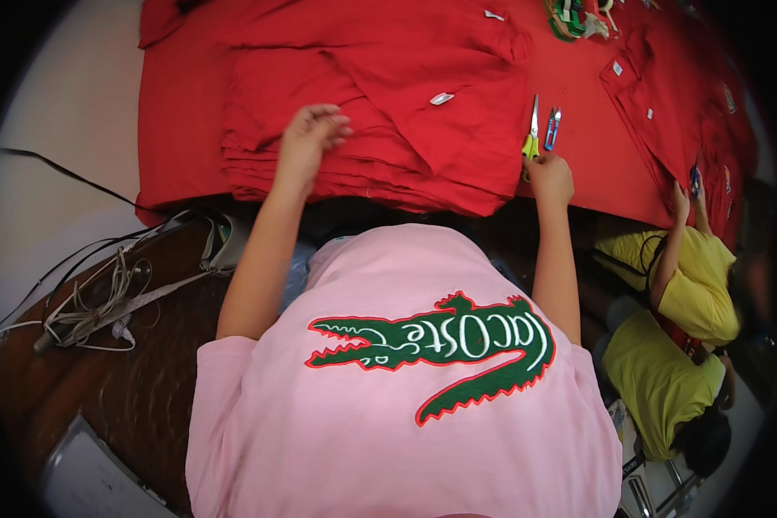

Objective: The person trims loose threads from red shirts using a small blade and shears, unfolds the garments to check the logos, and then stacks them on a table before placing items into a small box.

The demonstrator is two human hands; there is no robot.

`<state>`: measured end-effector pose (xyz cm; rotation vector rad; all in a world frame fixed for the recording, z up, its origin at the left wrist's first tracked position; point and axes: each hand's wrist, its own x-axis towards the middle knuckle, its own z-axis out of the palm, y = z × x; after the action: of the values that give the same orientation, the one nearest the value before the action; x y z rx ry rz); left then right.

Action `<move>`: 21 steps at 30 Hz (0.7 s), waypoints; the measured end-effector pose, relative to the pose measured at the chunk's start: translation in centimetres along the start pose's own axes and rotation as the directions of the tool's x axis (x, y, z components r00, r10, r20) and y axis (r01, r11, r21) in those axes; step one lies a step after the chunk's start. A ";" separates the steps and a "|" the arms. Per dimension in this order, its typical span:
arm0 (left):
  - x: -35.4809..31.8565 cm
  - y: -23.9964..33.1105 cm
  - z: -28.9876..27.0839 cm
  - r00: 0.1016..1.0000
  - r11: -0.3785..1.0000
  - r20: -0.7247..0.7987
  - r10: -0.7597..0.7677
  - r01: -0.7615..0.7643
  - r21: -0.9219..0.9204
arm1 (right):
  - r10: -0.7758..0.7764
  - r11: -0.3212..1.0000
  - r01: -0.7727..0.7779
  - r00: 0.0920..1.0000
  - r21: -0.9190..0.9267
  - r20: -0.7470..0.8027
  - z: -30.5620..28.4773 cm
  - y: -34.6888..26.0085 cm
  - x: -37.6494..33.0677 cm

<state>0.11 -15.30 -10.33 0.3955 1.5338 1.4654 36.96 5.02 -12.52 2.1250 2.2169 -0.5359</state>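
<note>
A thick stack of folded red garments (380, 164) lies on the red-covered table before me, with a small white label (441, 98) showing on the top piece. Over the stack's left part I hold my left hand (313, 134), fingers loosely bent and a little apart, nothing seen in them. To the right of the stack, my right hand (551, 179) is closed at the yellow handles of a pair of scissors (533, 142), whose blades point away from me. Blue thread snips (552, 128) lie just right of the scissors. The right fingertips are partly hidden.
Green and white rolls (570, 19) sit at the far right of the table. More red garments (665, 104) cover its right side, where people in yellow shirts (699, 276) work. Tangled cables (104, 302) lie on the brown surface at left.
</note>
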 end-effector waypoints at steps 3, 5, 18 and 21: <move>-2.0 -1.4 2.0 0.972 0.970 0.167 -0.168 0.193 -0.150 | 0.020 0.901 -0.077 0.990 0.427 0.136 0.9 4.1 1.2; -2.5 -1.7 3.0 0.968 0.958 0.207 -0.142 0.187 -0.216 | 0.061 0.657 -0.256 0.955 0.709 0.289 -0.2 3.3 0.0; 2.0 -4.2 9.2 0.999 0.968 0.036 0.032 -0.022 -0.252 | -0.418 0.464 -0.136 0.838 0.875 0.351 -2.9 -8.5 -7.7; 1.2 -3.4 9.8 0.987 0.952 0.071 0.144 -0.118 -0.282 | -0.483 0.663 0.265 0.866 0.700 0.130 -1.7 -8.6 -8.9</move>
<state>8.44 -9.25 -12.29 0.3964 1.2276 1.7150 29.56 -3.21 -6.68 1.5477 2.5134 -1.7963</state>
